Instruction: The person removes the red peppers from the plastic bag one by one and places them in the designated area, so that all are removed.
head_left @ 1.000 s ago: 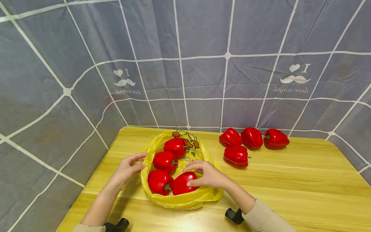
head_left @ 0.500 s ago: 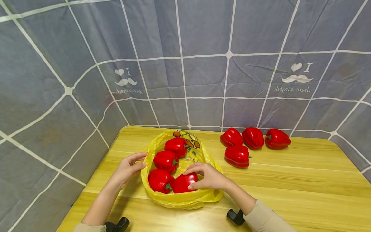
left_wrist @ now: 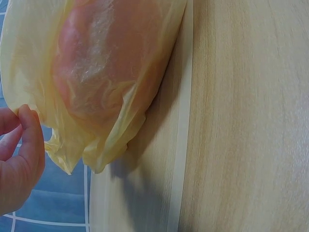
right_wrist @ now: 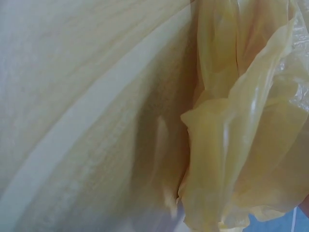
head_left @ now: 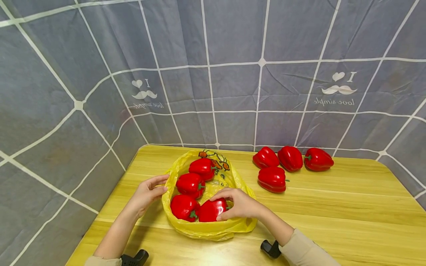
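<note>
A yellow plastic bag lies with its mouth wide, showing several glossy red bell peppers inside. My left hand pinches the bag's left rim; the left wrist view shows thumb and fingertips on the thin plastic. Inside the bag's near right part, my right hand holds a red bell pepper between thumb and fingers, its green stem partly visible under the palm. Three other peppers rest along the bag's left side: a near one, a middle one and a far one. The right wrist view shows mostly crumpled bag.
Several more red bell peppers sit on the wooden table right of the bag: one in front, and others behind it, including the rightmost pepper. A grey curtain with white lines hangs along the back and left.
The right hand has shifted slightly down and right, and the pepper under it has turned a little so its stem shows. The left hand and the other peppers stay put.
</note>
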A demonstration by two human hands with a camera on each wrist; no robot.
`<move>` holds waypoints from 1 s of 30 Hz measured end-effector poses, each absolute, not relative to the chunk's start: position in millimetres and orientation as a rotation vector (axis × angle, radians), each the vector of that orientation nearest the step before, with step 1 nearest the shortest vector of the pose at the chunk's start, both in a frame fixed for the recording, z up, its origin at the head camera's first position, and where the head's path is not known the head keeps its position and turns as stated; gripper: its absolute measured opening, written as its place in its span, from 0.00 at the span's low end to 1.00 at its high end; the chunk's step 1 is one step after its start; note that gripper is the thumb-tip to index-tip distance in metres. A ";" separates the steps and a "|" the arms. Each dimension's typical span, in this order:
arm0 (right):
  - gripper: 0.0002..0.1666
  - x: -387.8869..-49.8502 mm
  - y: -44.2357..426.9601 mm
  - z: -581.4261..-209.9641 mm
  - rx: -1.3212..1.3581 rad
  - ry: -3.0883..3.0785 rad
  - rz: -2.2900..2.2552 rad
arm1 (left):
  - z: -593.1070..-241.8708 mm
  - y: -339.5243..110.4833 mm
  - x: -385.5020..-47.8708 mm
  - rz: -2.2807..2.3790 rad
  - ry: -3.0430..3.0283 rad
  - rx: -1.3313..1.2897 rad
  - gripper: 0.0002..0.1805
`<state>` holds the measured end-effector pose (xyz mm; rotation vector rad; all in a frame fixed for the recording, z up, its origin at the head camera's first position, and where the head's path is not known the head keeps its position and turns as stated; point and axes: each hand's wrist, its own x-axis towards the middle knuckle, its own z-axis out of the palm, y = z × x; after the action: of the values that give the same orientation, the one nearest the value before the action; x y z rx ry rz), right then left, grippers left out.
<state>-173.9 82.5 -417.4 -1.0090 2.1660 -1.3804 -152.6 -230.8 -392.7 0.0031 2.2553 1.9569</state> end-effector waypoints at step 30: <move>0.29 -174.9 83.4 -416.4 -1.095 2.241 -1.284 | -392.2 -231.7 -153.1 1.974 2.244 -0.017 0.27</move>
<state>-174.9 83.4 -416.4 -1.0950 2.2411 -1.2842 -153.1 -231.7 -392.2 -0.0166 2.2436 1.9741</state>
